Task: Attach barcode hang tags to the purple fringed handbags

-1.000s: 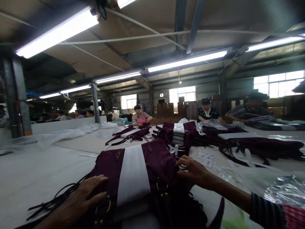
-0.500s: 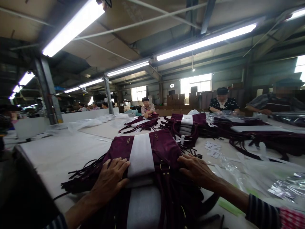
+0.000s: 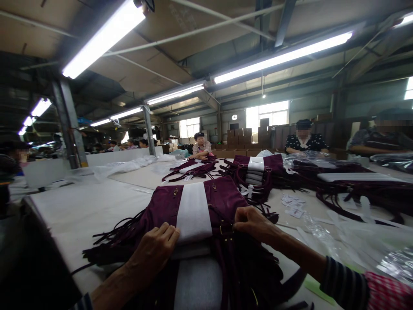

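A dark purple handbag [image 3: 226,198] with small gold buckles and a white paper band [image 3: 193,211] around its middle lies on top of a stack of similar bags in front of me. My left hand [image 3: 158,245] is closed on its near edge, left of the band, with the fingers curled. At the near right edge my right hand [image 3: 253,221] is also closed, thumb and fingers pinching the bag. Dark straps and fringes hang out at both sides of the stack. More white-banded layers show below the top bag.
A second stack of banded purple bags [image 3: 256,163] stands farther back. Small white tags [image 3: 293,204] and clear plastic bags [image 3: 396,265] lie at the right. Bags under plastic cover the far right. Co-workers sit across the white table [image 3: 80,202].
Both hands have gone from fingers laid flat on the top bag to fingers closed on its near edge. My right hand has shifted left and nearer the strap. The view has turned slightly.
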### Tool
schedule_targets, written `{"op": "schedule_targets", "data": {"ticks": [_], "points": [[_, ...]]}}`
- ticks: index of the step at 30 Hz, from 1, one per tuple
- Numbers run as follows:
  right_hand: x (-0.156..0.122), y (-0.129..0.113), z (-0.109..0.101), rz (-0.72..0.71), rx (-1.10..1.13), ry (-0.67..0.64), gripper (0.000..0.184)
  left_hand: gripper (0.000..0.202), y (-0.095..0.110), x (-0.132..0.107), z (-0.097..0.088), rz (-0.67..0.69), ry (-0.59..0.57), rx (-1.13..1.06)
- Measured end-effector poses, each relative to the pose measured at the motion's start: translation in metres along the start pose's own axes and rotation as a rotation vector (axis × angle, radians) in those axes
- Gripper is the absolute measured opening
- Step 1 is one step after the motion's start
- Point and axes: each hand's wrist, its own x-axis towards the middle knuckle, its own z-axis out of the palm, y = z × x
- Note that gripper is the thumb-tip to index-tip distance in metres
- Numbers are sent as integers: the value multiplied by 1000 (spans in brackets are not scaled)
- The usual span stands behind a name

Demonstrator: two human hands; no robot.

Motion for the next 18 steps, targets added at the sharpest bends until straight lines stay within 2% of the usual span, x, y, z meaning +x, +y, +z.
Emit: {"op": "schedule_targets", "data": {"ticks": [2,3,6,8,13,16,18], "points": [[3,0,-7,10,36,-36,5,16,2,1,-14,-60,-14,-124],[4,-1,-10,6,43,-53,3,14,2,3,-21,-89,-20,-187],[9,-3,-19,-29,-3,-63,7,21,-1,10,-39,-150,1,-311],[18,-3,-27,-62,-102,1,10,19,-6,18,-44,-177,45,-359],[60,0,-40,-108,-423,229,19,15,-14,43,-37,-192,92,-452],[89,0,-33,-107,-545,281,23,15,-6,54,-33,-129,94,-488],[105,0,-24,-105,-604,302,19,16,2,59,-32,-73,90,-499]]}}
